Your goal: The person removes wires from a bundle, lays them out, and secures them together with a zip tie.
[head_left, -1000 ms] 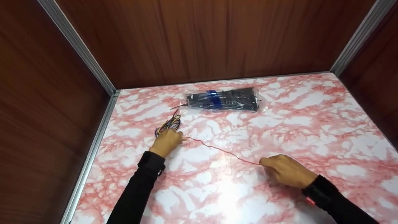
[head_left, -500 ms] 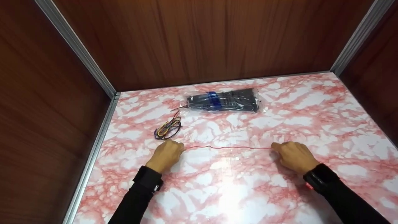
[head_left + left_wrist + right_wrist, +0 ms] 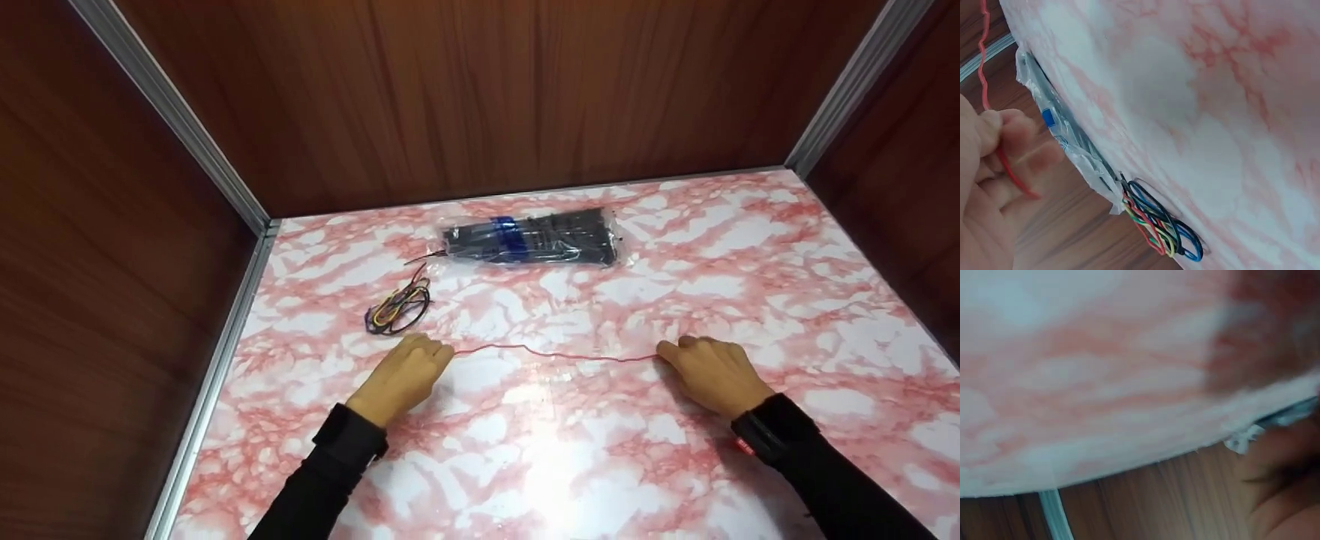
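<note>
A thin red wire (image 3: 555,354) with slight kinks spans the gap between both hands. My left hand (image 3: 405,375) pinches one end between thumb and fingers; in the left wrist view a short tail of the red wire (image 3: 1013,175) sticks out past the fingers. My right hand (image 3: 712,375) pinches the other end in the head view. The right wrist view shows only blurred fingers (image 3: 1289,481) at its edge, with the wire hidden. Just beyond my left hand lies a coiled bundle of coloured wires (image 3: 399,306), black, yellow, red and blue.
A clear plastic bag of black cable ties (image 3: 559,238) with a blue band lies toward the back of the pink marbled table (image 3: 480,480). Brown wood-grain panels (image 3: 480,97) with metal corner strips (image 3: 180,112) enclose the back and sides.
My left hand has moved toward me, off the wire bundle, while my right hand has moved slightly away and right. The red wire pulled nearly straight, then slackened a little.
</note>
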### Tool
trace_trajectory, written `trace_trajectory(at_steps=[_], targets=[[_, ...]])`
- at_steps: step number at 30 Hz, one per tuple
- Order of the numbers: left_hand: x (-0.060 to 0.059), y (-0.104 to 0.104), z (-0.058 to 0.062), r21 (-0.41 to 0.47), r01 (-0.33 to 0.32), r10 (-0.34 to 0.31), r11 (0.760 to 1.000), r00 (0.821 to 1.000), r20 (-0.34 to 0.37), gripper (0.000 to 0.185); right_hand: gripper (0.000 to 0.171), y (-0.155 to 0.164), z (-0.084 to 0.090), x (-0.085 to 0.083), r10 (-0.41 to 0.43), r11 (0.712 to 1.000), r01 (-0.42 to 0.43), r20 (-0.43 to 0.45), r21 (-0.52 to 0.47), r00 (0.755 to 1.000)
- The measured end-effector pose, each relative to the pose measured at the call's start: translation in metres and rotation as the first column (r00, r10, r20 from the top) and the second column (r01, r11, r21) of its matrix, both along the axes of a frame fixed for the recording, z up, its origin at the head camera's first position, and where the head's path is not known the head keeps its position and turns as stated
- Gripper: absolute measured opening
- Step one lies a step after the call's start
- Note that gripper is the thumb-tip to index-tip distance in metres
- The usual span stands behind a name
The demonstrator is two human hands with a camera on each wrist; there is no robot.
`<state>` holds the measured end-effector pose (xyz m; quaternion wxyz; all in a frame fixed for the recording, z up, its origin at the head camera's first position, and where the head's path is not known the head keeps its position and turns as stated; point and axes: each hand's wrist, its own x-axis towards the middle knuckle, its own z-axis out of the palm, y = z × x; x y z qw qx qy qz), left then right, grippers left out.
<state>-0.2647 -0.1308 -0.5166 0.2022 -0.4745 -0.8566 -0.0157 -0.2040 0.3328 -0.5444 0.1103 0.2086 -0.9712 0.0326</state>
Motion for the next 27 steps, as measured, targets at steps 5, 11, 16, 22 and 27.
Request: trace_trajectory(at_steps=[5, 11, 16, 22, 27], targets=[[-0.004, -0.005, -0.007, -0.011, -0.041, 0.041, 0.999, 0.998, 0.050, 0.022, 0.014, -0.011, 0.001, -0.001, 0.036, 0.998, -0.036, -0.001, -0.058, 0.999], [-0.010, -0.018, -0.017, 0.055, -0.146, 0.138, 0.988, 0.982, 0.125, 0.018, 0.043, -0.014, -0.004, -0.001, 0.090, 0.987, -0.109, -0.154, -0.118, 0.984], [-0.012, -0.021, -0.015, 0.098, -0.216, 0.194, 0.971, 0.962, 0.193, 0.017, 0.050, -0.017, 0.002, -0.005, 0.147, 0.958, -0.194, -0.219, -0.209, 0.964], [-0.007, -0.017, -0.005, 0.131, -0.196, 0.160, 0.972, 0.957, 0.242, 0.025, 0.056, -0.011, 0.013, -0.009, 0.058, 0.937, -0.143, -0.261, -0.318, 0.964], [-0.005, -0.015, -0.010, 0.162, -0.175, 0.129, 0.971, 0.957, 0.259, 0.025, 0.048, -0.005, 0.019, -0.005, 0.099, 0.924, -0.148, -0.154, -0.352, 0.983]])
